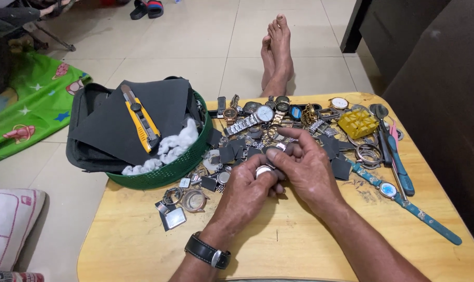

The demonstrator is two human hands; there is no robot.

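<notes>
- basket (158, 175) hangs over the table's (143, 245) far-left corner, dark sheets piled in it, a yellow knife (141, 122) lying on top with its long axis running far-to-near, white wadding beside it
- loose watch cases (187, 201) sit just in front of the basket, left of the hands
- left hand (246, 196), black strap at the wrist, is curled snug around a small round case (263, 170); fingers narrow, pinching it from below
- the case is dead center of the table, right between both hands, face tilted up
- right hand (306, 167) comes in from the right and over the top, thumb and fingers closed on the case's far edge; both hands touch it, so neither is really nearer
- pile of watches (258, 117) fills the far edge behind the hands
- yellow block (357, 123) and a blue tool (401, 175) lie near the right edge
- near edge in front of the wrists is bare wood, lots of room there
</notes>
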